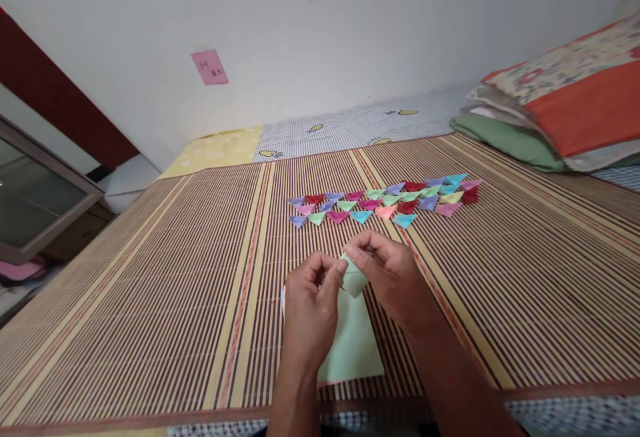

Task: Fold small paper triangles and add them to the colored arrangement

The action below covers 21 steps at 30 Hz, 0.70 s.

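Note:
Between my two hands is a small piece of pale green paper (355, 282), partly folded, with its lower tip pointing down. My left hand (316, 303) pinches its left edge between thumb and fingers. On the other side, my right hand (387, 273) grips the upper right part the same way. Beneath them a larger light green sheet (355, 347) lies flat on the striped mat, partly covered by my left hand and wrist. Just beyond my hands, several small folded paper triangles (370, 205) in purple, red, pink, green, yellow and blue are laid out in rows.
The striped bamboo mat (165, 290) covers the bed. Stacked pillows and folded bedding (575, 110) sit at the far right. A pink note (209, 67) is stuck on the white wall (325, 30). A glass-fronted cabinet (40, 190) stands at the left.

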### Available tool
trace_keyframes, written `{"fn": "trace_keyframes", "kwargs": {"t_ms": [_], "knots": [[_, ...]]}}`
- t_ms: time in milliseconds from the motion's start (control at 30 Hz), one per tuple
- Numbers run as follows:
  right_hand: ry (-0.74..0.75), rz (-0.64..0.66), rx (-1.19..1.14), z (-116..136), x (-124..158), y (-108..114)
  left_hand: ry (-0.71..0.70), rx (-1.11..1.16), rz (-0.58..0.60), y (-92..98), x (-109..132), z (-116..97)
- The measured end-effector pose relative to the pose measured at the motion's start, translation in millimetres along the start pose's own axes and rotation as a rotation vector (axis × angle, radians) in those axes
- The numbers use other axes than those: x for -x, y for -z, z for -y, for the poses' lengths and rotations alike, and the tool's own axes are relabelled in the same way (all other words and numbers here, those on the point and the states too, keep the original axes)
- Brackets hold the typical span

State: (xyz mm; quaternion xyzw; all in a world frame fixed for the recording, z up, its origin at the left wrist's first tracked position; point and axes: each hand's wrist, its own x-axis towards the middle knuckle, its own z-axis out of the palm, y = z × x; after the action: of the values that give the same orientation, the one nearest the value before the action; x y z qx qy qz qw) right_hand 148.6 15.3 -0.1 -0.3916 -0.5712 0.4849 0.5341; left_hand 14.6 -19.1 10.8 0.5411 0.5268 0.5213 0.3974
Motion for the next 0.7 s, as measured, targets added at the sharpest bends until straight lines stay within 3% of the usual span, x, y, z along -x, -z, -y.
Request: {"fn": "trace_keyframes", "kwargs": {"t_ms": [200, 467, 700], "knots": [[0.087, 0.014, 0.088, 5.2, 1.5, -0.9, -0.012, -0.090, -0.068, -1.1, 2.5, 0.5], [0.113, 0.079, 0.124, 3.0, 1.1, 0.5, 0.040, 0.073, 0.068, 5.7, -0.9, 3.5], [-0.027, 0.123, -0.015, -1.1, -0.3, 4.2, 0.046, 0.213, -0.091, 4.8, -2.3, 7.6]]}}
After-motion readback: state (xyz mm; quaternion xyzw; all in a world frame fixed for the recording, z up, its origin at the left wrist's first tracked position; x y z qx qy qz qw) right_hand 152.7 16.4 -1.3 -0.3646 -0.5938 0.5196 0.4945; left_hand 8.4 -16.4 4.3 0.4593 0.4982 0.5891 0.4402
